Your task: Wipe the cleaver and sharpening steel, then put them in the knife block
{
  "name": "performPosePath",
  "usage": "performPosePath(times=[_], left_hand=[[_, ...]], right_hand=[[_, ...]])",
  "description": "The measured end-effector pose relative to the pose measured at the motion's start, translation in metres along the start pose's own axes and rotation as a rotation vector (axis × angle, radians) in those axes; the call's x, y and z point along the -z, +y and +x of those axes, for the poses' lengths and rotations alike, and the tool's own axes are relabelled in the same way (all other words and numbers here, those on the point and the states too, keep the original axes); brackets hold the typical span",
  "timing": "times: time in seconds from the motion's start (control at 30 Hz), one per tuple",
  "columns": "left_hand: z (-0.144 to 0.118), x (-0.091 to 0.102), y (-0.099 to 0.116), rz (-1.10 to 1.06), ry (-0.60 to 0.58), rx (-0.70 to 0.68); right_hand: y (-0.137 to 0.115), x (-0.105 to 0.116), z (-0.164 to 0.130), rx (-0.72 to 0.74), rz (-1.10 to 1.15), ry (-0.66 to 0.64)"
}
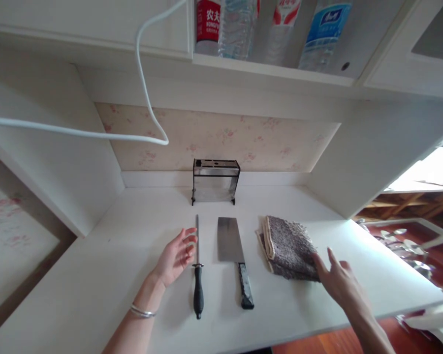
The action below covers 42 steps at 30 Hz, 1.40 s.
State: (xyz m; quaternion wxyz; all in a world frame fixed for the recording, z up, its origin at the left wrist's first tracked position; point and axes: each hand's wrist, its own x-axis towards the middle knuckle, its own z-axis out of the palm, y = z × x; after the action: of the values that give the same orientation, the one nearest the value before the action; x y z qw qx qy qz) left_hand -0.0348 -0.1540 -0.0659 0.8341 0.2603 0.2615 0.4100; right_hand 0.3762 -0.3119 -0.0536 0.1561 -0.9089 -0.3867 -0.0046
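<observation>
A honing steel with a black handle lies lengthwise on the white counter. To its right lies a cleaver with a black handle, blade pointing away. A folded grey-brown cloth sits further right. My left hand hovers open just left of the steel, fingers close to its rod. At the cloth's near right corner my right hand is open, fingertips touching or nearly touching it.
A metal knife block stands against the floral back wall. A white cable hangs in a loop above the counter. Several plastic bottles stand on the shelf overhead. White side panels wall in the counter left and right.
</observation>
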Motion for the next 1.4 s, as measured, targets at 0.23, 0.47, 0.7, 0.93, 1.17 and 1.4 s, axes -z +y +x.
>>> performPosePath(times=[0.23,0.47,0.7,0.93,1.17,1.4], left_hand=[[0.007,0.004,-0.003,0.056,0.088,-0.025],[0.006,0.005,-0.009,0.139,0.101,-0.013],[0.012,0.009,-0.012,0.162,0.151,-0.03],[0.013,0.007,-0.015,0.186,0.138,-0.058],[0.007,0.002,-0.015,0.247,0.102,-0.049],[0.009,0.004,-0.015,0.226,0.104,-0.053]], right_hand=[[-0.066,0.021,-0.035,0.5,0.31,-0.15],[-0.12,0.002,-0.074,1.072,-0.04,-0.549],[-0.129,-0.003,-0.07,1.262,-0.176,-0.461],[-0.135,0.01,-0.059,1.225,-0.066,-0.364],[-0.143,0.025,-0.037,0.687,0.459,-0.125],[-0.164,0.084,0.006,0.227,1.016,-0.146]])
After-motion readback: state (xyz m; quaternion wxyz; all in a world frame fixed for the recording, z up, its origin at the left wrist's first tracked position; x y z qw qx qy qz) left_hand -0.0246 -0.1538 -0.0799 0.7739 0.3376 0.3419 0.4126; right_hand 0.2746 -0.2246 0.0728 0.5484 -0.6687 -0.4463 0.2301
